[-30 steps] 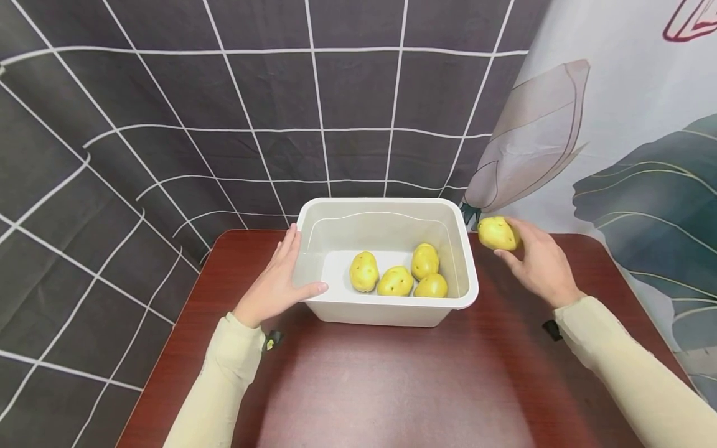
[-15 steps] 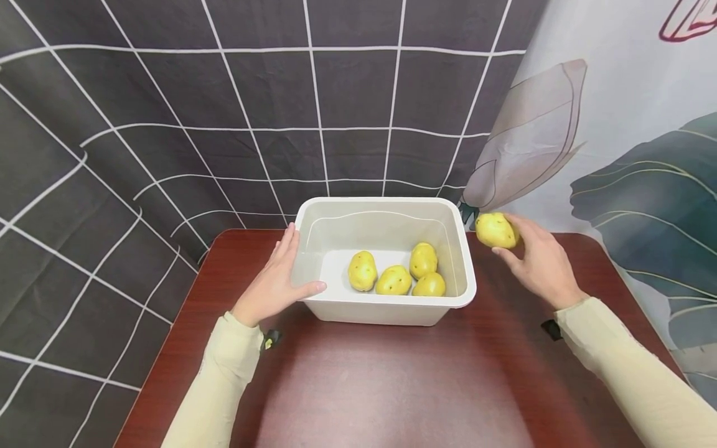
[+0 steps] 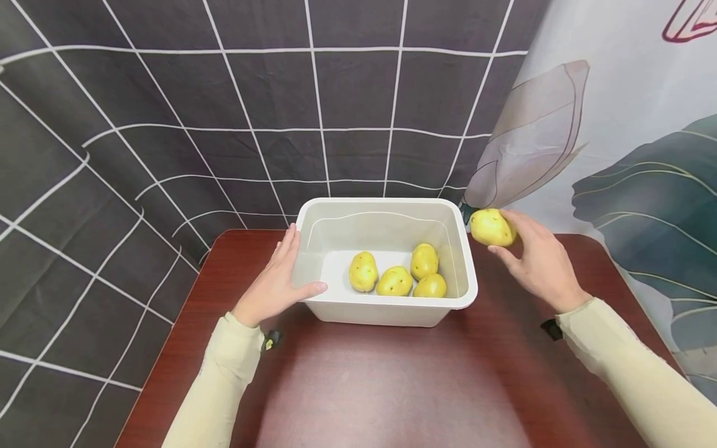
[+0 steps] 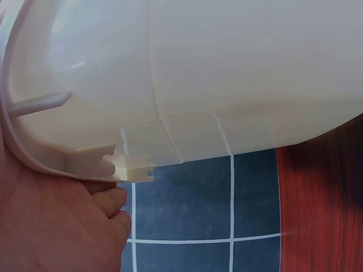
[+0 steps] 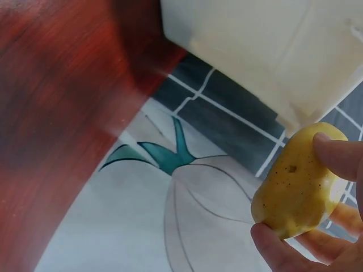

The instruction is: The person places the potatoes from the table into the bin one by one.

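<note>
My right hand (image 3: 543, 264) grips a yellow potato (image 3: 490, 227) between thumb and fingers, just beyond the right rim of a white plastic bin (image 3: 386, 311). In the right wrist view the potato (image 5: 298, 181) shows small dark eyes on its skin, and the bin's outer wall (image 5: 255, 45) is behind it. Several more yellow potatoes (image 3: 394, 281) lie on the bin's floor, towards its front and right. At the front left corner of the bin my left hand (image 3: 274, 280) rests against the rim, fingers straight along the side and thumb across the front edge. The left wrist view shows the bin's underside of the rim (image 4: 57, 170).
The bin stands on a reddish-brown wooden table (image 3: 392, 379) near its back edge. A dark curtain with a white grid (image 3: 358, 93) hangs close behind and to the left. On the right hangs a pale curtain with a leaf and flower print (image 3: 644, 186).
My right hand has lifted slightly and drifted left towards the bin, carrying the potato. The left hand and the potatoes in the bin have stayed put.
</note>
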`<state>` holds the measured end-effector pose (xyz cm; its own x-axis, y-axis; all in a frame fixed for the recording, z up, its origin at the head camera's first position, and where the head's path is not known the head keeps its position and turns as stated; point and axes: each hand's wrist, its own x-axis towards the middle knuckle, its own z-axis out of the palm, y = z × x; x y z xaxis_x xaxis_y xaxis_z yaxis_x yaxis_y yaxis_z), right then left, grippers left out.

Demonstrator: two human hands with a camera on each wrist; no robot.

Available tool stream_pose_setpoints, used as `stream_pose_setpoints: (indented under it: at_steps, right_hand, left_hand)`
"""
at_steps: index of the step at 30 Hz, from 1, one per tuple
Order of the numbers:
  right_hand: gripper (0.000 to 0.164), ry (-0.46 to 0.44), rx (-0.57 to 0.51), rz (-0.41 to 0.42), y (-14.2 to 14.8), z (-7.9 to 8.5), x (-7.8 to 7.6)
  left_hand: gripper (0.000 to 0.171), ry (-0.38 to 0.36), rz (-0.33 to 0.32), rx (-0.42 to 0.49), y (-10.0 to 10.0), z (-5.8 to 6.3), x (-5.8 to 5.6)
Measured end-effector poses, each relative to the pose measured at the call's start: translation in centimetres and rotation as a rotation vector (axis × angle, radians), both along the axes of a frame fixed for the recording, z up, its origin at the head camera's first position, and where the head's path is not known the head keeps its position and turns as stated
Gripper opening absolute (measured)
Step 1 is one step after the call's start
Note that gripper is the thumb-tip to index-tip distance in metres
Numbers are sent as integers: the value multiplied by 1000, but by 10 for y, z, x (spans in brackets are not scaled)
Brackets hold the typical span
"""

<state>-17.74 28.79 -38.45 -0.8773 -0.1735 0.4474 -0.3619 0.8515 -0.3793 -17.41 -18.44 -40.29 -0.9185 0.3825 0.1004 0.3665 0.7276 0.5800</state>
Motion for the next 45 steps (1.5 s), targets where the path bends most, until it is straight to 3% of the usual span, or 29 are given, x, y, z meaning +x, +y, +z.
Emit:
stream_pose_setpoints:
  at_steps: [33, 45]
  right_hand:
    - [72, 69, 24, 79, -23, 18, 6]
    - [74, 41, 41, 84, -31, 19, 7]
  left_hand:
    - [114, 16, -8, -6, 0, 0, 0]
    - [114, 15, -10, -4, 1, 1, 0]
